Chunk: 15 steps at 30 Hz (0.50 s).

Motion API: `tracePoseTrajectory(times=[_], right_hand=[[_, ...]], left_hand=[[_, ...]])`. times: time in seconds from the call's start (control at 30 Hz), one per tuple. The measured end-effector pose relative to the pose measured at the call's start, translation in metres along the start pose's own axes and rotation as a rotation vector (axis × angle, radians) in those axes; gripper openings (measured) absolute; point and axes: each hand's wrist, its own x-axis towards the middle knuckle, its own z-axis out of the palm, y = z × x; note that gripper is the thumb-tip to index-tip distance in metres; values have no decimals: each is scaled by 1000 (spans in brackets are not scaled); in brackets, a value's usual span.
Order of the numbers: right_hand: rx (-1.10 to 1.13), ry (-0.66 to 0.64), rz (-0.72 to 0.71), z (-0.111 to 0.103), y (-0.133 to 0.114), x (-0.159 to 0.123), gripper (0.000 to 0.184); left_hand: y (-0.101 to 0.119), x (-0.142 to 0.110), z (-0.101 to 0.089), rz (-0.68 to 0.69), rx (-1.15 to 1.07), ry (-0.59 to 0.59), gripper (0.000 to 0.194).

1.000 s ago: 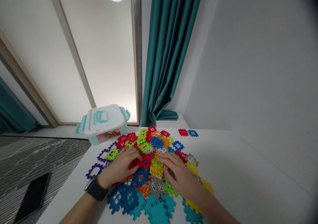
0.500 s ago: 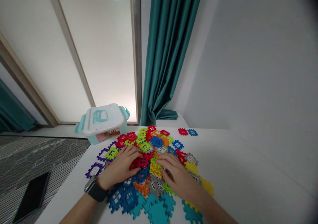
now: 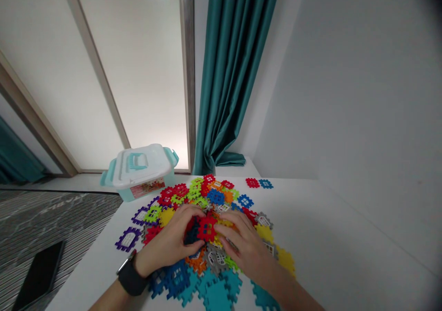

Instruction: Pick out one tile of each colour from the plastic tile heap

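A heap of flat, toothed plastic tiles [image 3: 214, 196] in many colours covers the near part of a white table [image 3: 328, 246]. Both my hands rest on the middle of the heap. My left hand [image 3: 172, 244], with a dark watch [image 3: 129, 276] on its wrist, curls its fingers round a red window tile [image 3: 207, 228] and a dark blue one beside it. My right hand [image 3: 243, 246] lies next to it, fingers bent and pressing on yellow and grey tiles; whether it grips one is unclear.
A white box with a teal handle and clips [image 3: 140, 170] stands at the table's far left corner. Two loose tiles, red and blue [image 3: 258, 183], lie apart at the back. A dark phone [image 3: 36, 274] lies on the striped floor at left. A teal curtain [image 3: 235, 71] hangs behind.
My left hand has drawn back toward me and lifted the red tile out of the heap. A yellow tile at left is now uncovered. My right hand shifted slightly left.
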Motion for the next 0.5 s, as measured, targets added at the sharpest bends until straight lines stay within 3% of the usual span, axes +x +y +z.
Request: tracePoseTrajectory(times=[0.17, 0.27, 0.4, 0.5], right_hand=[[-19, 24, -130, -2, -4, 2, 21], [65, 58, -86, 1, -3, 0, 16], [270, 128, 327, 8, 2, -1, 15], [424, 100, 608, 11, 5, 0, 23]], left_hand=[[9, 0, 7, 6, -147, -23, 39], [10, -2, 11, 24, -123, -37, 32], [6, -3, 14, 100, 88, 29, 53], [2, -3, 16, 138, 209, 69, 65]])
